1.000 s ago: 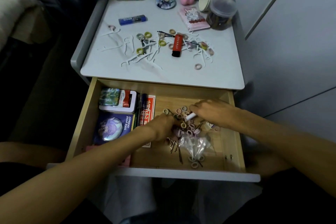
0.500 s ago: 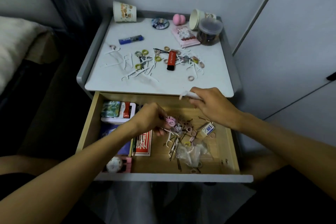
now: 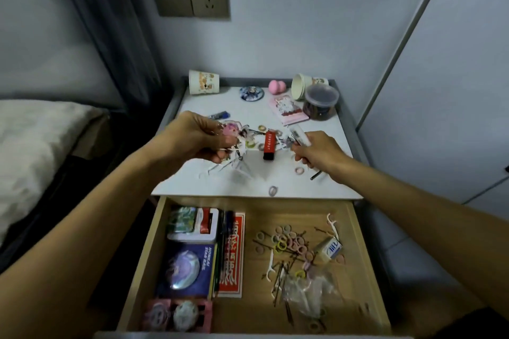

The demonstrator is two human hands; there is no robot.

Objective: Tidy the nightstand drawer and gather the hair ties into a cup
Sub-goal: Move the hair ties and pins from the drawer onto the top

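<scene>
My left hand (image 3: 197, 137) hovers over the nightstand top (image 3: 256, 181) and grips a pink item with floss picks and small bits hanging from it. My right hand (image 3: 316, 151) is over the top's right side, fingers curled round a small white tube. Loose hair ties (image 3: 272, 190) lie on the top. In the open drawer (image 3: 358, 256), a pile of pink and yellow hair ties (image 3: 292, 242) lies among bobby pins and floss picks. One paper cup (image 3: 203, 82) stands at the back left. Another cup (image 3: 301, 86) lies on its side at the back right.
A red lighter (image 3: 269, 144), blue tube (image 3: 220, 115), round badge (image 3: 251, 93), pink sponge (image 3: 276, 86), pink packet (image 3: 289, 110) and lidded jar (image 3: 321, 102) are on top. The drawer holds tins, a card box (image 3: 232, 253), a plastic bag (image 3: 308, 297) and a small white box (image 3: 329, 249). A bed is at left.
Both hands rose out of the drawer to above the nightstand top, carrying what they picked up. The camera tilted up and the wall socket came into view.
</scene>
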